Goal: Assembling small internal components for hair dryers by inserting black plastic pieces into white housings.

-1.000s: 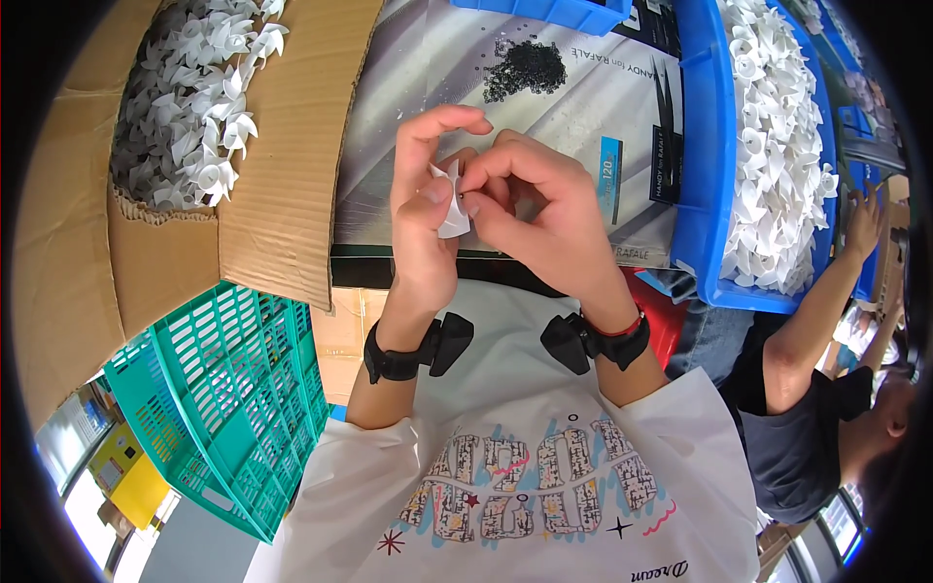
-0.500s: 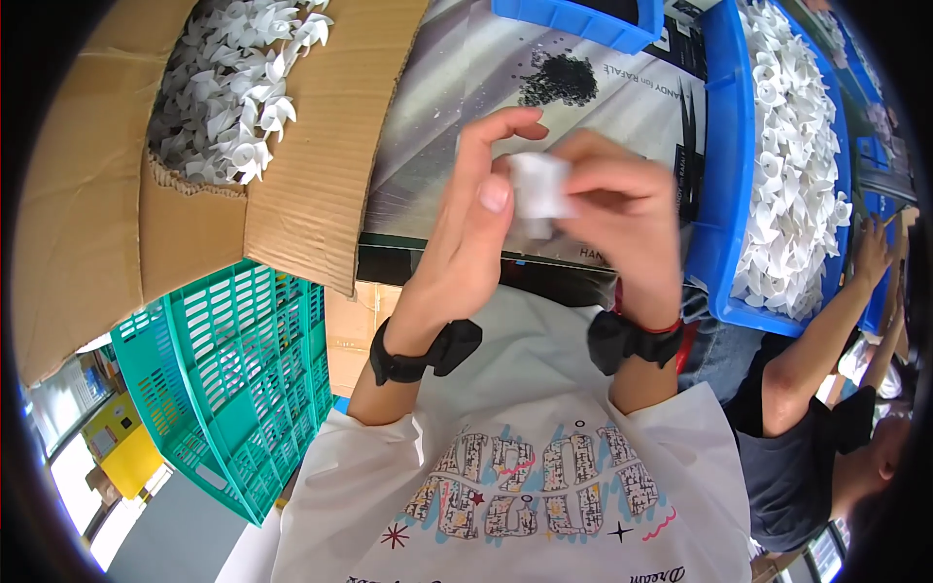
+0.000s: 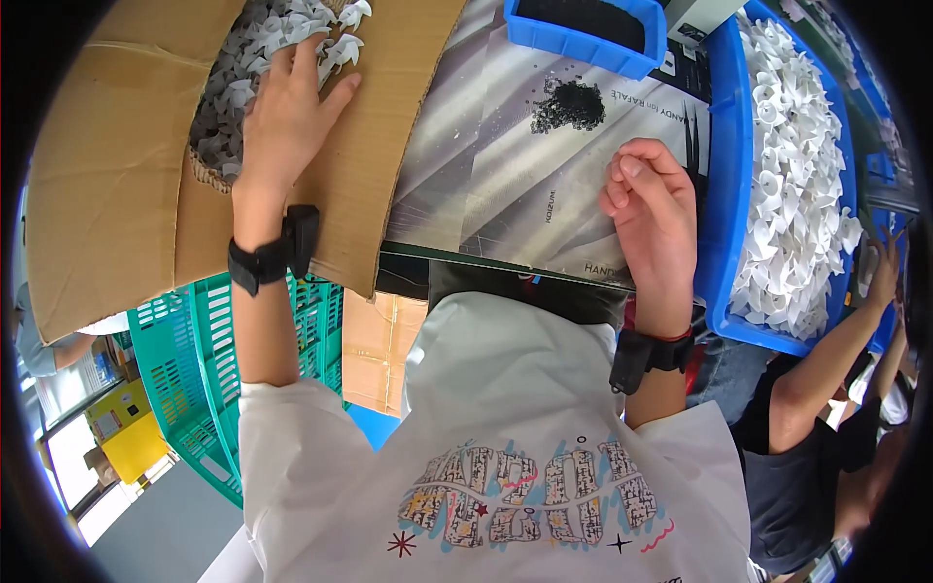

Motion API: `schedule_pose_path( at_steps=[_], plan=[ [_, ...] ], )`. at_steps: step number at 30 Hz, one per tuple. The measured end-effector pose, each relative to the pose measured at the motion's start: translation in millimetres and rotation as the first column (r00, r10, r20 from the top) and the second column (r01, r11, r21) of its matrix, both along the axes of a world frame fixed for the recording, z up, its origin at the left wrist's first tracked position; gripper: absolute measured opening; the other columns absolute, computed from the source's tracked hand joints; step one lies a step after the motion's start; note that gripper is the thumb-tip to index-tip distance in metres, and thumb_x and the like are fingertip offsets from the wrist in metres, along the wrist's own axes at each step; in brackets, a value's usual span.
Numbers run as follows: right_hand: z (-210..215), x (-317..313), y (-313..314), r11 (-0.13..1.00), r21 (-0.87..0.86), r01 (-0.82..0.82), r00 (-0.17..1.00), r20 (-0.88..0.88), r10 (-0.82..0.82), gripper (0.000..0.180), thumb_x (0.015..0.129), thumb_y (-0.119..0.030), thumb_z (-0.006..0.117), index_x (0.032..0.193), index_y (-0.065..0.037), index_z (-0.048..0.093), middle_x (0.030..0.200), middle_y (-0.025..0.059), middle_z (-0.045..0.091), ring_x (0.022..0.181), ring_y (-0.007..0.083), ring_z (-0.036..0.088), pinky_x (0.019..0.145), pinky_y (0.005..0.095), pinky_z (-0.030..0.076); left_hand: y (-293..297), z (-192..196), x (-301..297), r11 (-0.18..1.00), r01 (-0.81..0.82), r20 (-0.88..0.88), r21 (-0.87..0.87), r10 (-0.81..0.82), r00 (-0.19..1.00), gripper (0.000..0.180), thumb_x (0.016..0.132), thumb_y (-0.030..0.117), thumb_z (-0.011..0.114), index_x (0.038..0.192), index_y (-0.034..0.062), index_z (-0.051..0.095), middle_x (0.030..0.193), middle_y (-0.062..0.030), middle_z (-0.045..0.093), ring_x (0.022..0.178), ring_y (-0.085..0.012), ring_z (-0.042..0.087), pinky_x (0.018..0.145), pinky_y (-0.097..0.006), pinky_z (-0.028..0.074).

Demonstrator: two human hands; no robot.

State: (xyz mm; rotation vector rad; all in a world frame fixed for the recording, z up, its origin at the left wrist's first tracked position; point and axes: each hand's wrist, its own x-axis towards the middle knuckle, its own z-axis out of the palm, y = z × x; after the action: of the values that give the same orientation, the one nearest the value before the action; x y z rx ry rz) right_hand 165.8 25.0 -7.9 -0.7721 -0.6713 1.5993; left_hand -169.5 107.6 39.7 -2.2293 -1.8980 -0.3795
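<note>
A glossy grey sheet [image 3: 505, 165] covers the desk, with a small heap of black bits [image 3: 569, 102] at its far side. On the left, a cardboard box [image 3: 117, 165] holds small white plastic pieces [image 3: 238, 68]; the left hand [image 3: 287, 107] lies spread over them, grip released, fingers among the pieces. On the right, a blue bin [image 3: 724, 233] is heaped with similar white pieces. The right hand [image 3: 656, 209] hovers beside it, fingers curled inward; whether it holds anything cannot be told.

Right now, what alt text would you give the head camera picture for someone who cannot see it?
A person's left hand reaches into a cardboard box of small white plastic parts, while the right hand hovers loosely curled over a grey mat beside a blue bin of similar parts.
</note>
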Motion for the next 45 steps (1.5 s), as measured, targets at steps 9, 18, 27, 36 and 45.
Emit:
schedule_pose_path(
  at_steps=[9,18,27,36,45],
  plan=[
    [2,-1,1,1.0,-0.002,-0.001,1.0,0.01,0.001,0.011,0.093,-0.004,0.057,0.102,0.0,0.061,0.081,0.0041,0.056,0.067,0.0106,0.049,0.063,0.0263,0.04,34,-21,-8,0.992,0.122,0.002,-0.019,-0.122,0.993,0.043,0.095,0.042,0.056,0.123,0.0097,0.057,0.122,-0.0115,0.059,0.093,-0.0381,0.065,0.076,-0.046,0.054],
    [14,-8,24,0.968,0.248,-0.037,0.72,0.678,-0.146,0.006,0.088,-0.003,0.062,0.093,0.0,0.065,0.08,0.0018,0.061,0.069,0.0111,0.057,0.064,0.026,0.046,39,-4,1,0.968,0.18,0.117,0.175,-0.202,0.972,0.042,0.091,0.037,0.066,0.117,0.0044,0.058,0.112,-0.0181,0.065,0.091,-0.0416,0.064,0.074,-0.046,0.052],
    [10,-29,42,0.856,0.402,-0.326,0.085,0.914,-0.397,0.007,0.08,-0.003,0.065,0.087,-0.002,0.064,0.081,0.0116,0.064,0.072,0.029,0.065,0.064,0.037,0.052,-30,38,54,0.992,0.109,0.967,-0.061,0.032,0.251,0.048,0.099,0.044,0.053,0.12,0.0009,0.057,0.085,-0.0039,0.066,0.063,-0.0069,0.056,0.05,-0.021,0.045],
    [9,-27,36,0.864,0.321,-0.388,-0.052,0.928,-0.368,0.01,0.081,-0.006,0.062,0.09,-0.002,0.062,0.084,0.0142,0.065,0.075,0.0359,0.063,0.065,0.0425,0.05,-95,-20,116,0.906,0.378,0.837,-0.192,0.352,-0.419,0.056,0.104,0.053,0.03,0.129,0.0065,0.049,0.121,-0.0075,0.059,0.068,-0.0081,0.047,0.046,-0.022,0.039],
    [14,-19,9,0.925,0.289,-0.245,0.461,0.874,-0.151,0.006,0.091,-0.001,0.058,0.096,0.002,0.059,0.084,0.0041,0.059,0.073,0.0091,0.054,0.063,0.0233,0.044,-93,-32,137,0.917,0.374,0.934,-0.139,0.247,-0.258,0.045,0.104,0.04,0.039,0.127,0.0012,0.048,0.117,-0.014,0.062,0.064,-0.0104,0.054,0.051,-0.024,0.045]
  ],
)
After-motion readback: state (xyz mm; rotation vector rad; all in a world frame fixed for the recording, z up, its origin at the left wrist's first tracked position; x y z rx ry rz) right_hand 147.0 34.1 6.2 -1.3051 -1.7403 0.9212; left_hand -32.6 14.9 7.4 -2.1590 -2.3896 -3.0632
